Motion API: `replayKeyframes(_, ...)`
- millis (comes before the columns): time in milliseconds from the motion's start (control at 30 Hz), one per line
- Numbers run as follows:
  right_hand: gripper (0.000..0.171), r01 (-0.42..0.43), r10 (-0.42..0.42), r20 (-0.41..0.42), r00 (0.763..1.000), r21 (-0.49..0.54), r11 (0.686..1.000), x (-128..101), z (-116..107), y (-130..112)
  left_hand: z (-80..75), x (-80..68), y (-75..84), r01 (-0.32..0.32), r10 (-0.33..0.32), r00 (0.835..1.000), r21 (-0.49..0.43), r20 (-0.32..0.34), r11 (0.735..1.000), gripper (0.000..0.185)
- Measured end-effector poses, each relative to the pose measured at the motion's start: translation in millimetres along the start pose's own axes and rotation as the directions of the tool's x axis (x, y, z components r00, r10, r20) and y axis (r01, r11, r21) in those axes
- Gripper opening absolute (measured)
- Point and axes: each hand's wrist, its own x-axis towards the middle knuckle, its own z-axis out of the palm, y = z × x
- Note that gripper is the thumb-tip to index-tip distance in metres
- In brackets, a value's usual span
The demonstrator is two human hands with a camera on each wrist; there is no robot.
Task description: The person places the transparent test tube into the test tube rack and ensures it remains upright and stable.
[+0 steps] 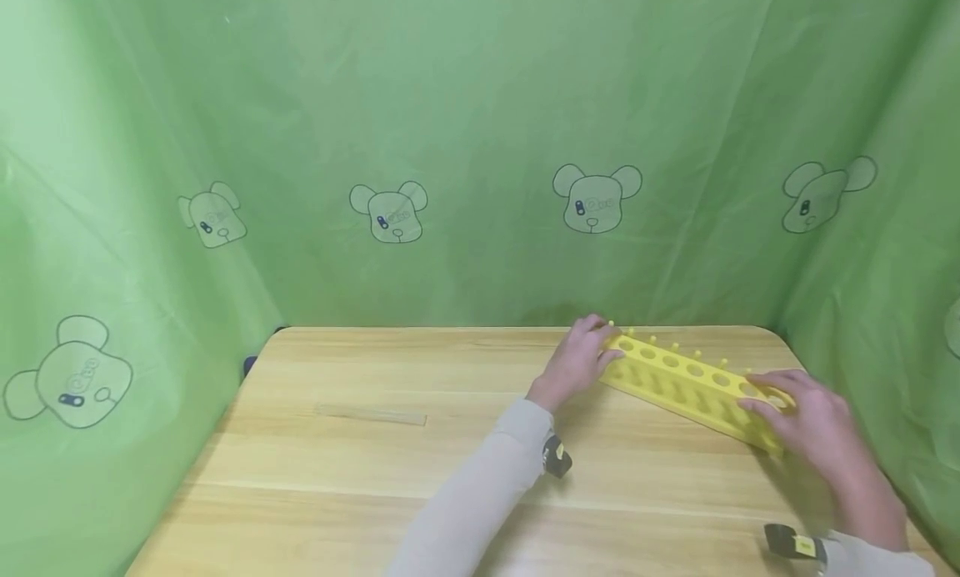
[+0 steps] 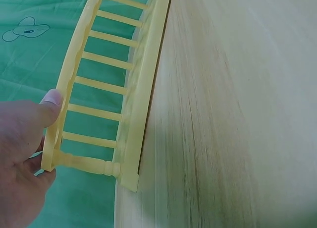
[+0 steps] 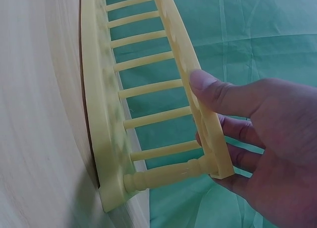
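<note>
Both arms: long light-beige knit sleeves (image 1: 480,494); small black wrist-mounted camera units with yellow labels (image 1: 797,545) at cuffs.

A yellow plastic rack (image 3: 148,89) is being gripped at its near end by the right hand (image 3: 257,153), with the thumb (image 3: 218,91) being pressed flat along the outer face of the top plate and the fingers (image 3: 237,131) being curled behind it. The rack's base plate is being rested against the pale wooden tabletop (image 3: 39,114), while a row of thin cross-rods and one turned corner post (image 3: 166,174) is being shown between the two plates. Round holes are being glimpsed in the top plate. A green sheet (image 3: 257,34) is being seen behind the rack.
</note>
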Motion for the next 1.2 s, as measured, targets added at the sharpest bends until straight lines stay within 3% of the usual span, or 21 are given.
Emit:
replayKeyframes(533, 0.04, 0.056, -0.055, -0.056, 0.997, 0.021, 0.998, 0, 3, 0, -6.3, -7.0, 0.7, 0.015, -0.016, 0.999, -0.017, -0.029, 1.0, 0.045)
replayKeyframes(900, 0.043, 0.065, -0.065, -0.029, 0.997, 0.011, 0.998, 2, 2, 2, -7.8, -8.9, 1.7, 0.054, -0.054, 0.998, -0.006, -0.012, 0.999, 0.046)
replayKeyframes(1200, 0.044, 0.043, -0.043, 0.009, 0.999, 0.019, 0.999, 3, 0, 3, -9.4, -11.9, 1.3, 0.048, -0.048, 0.999, 0.007, -0.011, 0.999, 0.047)
